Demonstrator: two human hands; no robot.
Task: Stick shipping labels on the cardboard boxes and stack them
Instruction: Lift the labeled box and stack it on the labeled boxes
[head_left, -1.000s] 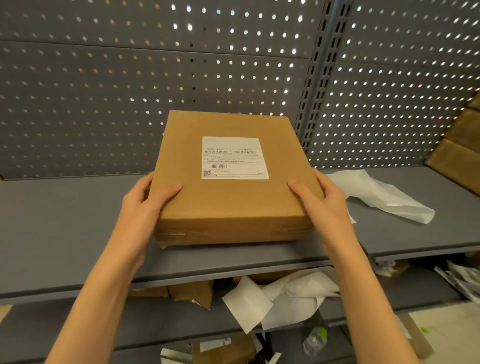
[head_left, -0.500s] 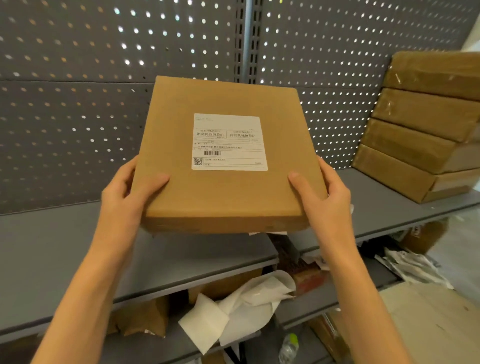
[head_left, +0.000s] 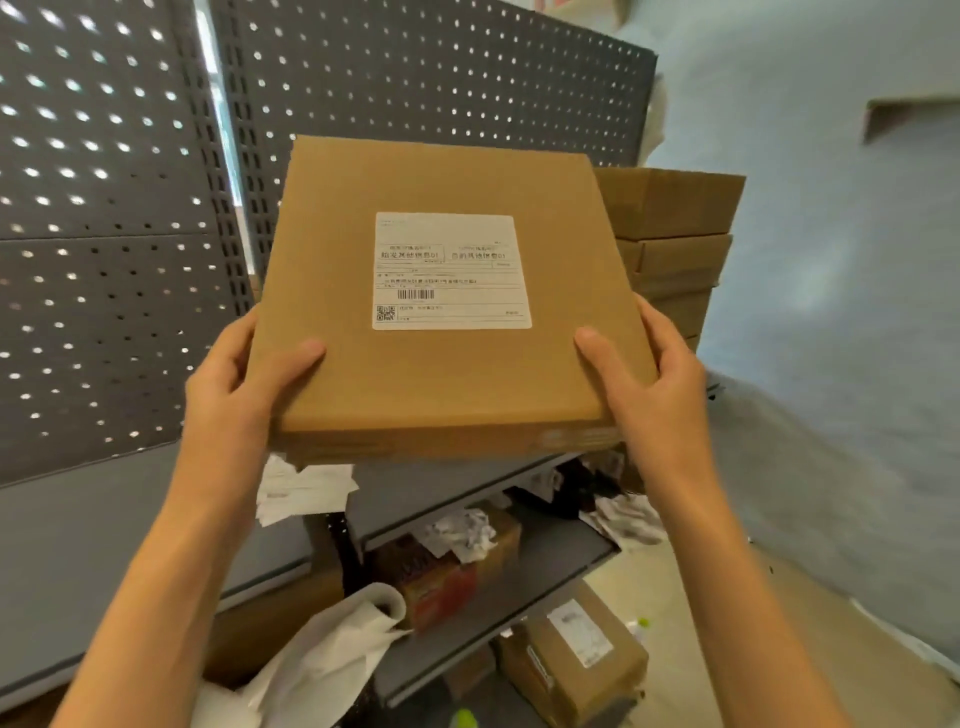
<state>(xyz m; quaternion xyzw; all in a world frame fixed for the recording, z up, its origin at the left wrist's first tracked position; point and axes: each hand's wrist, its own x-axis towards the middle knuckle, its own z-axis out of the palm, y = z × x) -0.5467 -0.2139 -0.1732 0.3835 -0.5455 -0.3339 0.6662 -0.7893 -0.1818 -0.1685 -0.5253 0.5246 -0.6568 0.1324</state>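
Box (head_left: 447, 374) now right of pegboard (head_left: 93, 260), before stacked boxes (head_left: 675, 249), blue wall (head_left: 831, 312)

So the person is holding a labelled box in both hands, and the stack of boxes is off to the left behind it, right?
Not quite. Both hands, left hand and right hand, do hold the labelled box, but the head view shows the stack of boxes behind it to the right.

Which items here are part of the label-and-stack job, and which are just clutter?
Job:
- cardboard box, held by left hand and right hand
- shipping label stuck on its top
- stack of boxes behind it

Clutter:
- crumpled paper
- loose paper slips
- labelled box on the floor
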